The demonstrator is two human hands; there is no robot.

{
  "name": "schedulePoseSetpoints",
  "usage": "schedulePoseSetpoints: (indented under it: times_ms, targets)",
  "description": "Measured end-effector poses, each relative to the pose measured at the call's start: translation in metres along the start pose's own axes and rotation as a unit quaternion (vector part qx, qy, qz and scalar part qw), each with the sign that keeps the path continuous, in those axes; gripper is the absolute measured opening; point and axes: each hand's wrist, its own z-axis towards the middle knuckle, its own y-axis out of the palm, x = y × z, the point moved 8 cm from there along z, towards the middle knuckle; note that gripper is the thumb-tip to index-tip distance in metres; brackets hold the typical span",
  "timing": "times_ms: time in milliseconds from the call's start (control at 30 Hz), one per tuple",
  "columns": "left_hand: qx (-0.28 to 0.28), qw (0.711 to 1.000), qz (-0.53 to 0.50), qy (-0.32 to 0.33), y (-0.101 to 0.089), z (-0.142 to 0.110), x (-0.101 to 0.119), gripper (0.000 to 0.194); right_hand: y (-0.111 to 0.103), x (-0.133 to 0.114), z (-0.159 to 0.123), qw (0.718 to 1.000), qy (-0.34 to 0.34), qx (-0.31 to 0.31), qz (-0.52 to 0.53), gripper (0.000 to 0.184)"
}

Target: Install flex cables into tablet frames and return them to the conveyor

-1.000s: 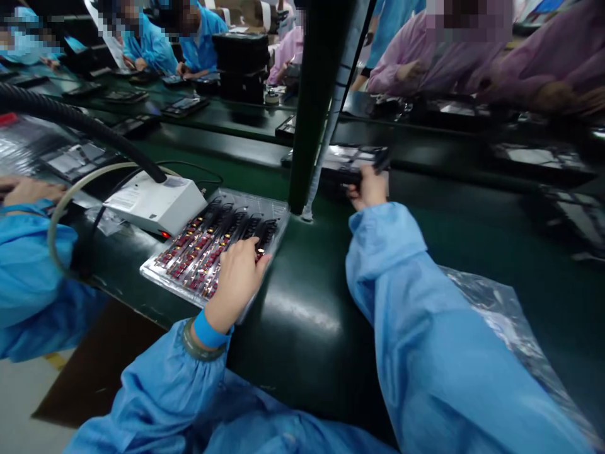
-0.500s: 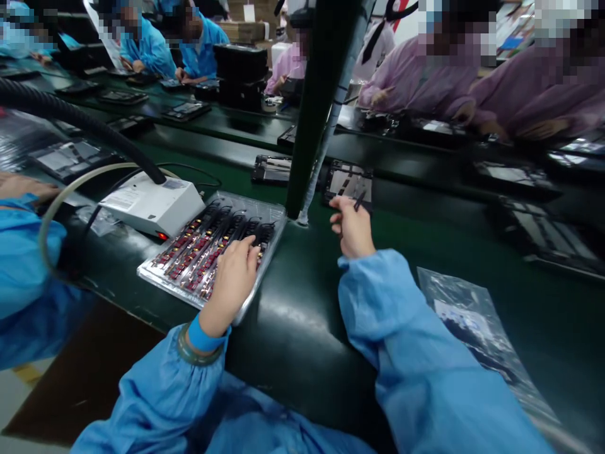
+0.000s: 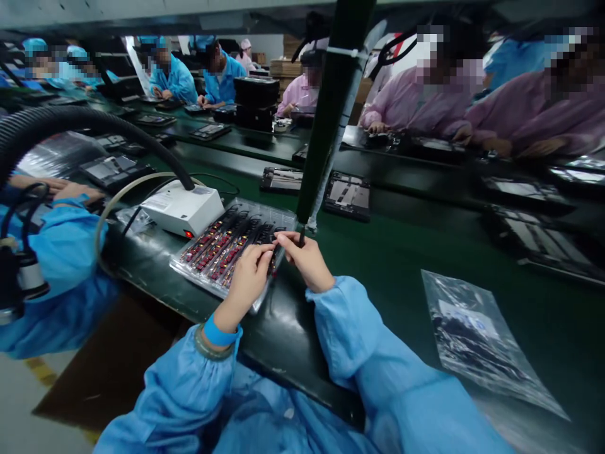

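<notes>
My left hand [image 3: 249,272], with a blue band at the wrist, is over the right side of a clear plastic tray [image 3: 182,270]. Its thumb and fingertips are pinched together; what lies between them is too small to make out. My right hand [image 3: 306,257] meets it at the tray's right edge, fingertips almost touching. A thin dark tool [image 3: 302,236], perhaps tweezers, sticks up from my right fingers. Rows of small red circuit boards [image 3: 208,244] with black cables [image 3: 241,221] fill the tray.
Behind the tray stand a white box [image 3: 184,208] with a red light and a dark green post [image 3: 326,113]. Opened tablet-like devices [image 3: 348,194] lie beyond. A clear bag [image 3: 486,334] is at right. A co-worker's blue sleeve [image 3: 70,246] is at left; other people sit opposite.
My right hand has come left and nearer, from the opened device to the tray, bringing the thin dark tool. My left fingers have closed into a pinch. The view has shifted.
</notes>
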Motion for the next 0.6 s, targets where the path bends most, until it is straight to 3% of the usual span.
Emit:
schedulePoseSetpoints:
  times_ms: [133, 233, 400, 500, 600]
  targets:
    - [0.05, 0.998, -0.015, -0.033, -0.009, 0.005, -0.02, 0.029, 0.003, -0.004, 0.016, 0.999, -0.016, 0.045, -0.015, 0.042]
    - [0.081, 0.995, -0.049, -0.018, -0.018, 0.006, -0.019, 0.042, 0.01, -0.011, 0.015, 0.999, -0.022, 0.026, -0.032, 0.037]
    - [0.006, 0.992, -0.121, -0.048, -0.014, 0.008, -0.008, 0.031, 0.022, -0.028, -0.006, 0.997, -0.039, -0.022, -0.057, 0.028]
    - [-0.014, 0.981, -0.161, -0.111, -0.013, 0.003, -0.01, 0.03, 0.01, -0.048, -0.025, 0.98, -0.129, 0.035, -0.145, 0.02]
    - [-0.016, 0.974, -0.193, -0.12, -0.012, -0.004, -0.007, 0.027, 0.014, -0.071, -0.052, 0.909, -0.285, 0.039, -0.303, 0.017]
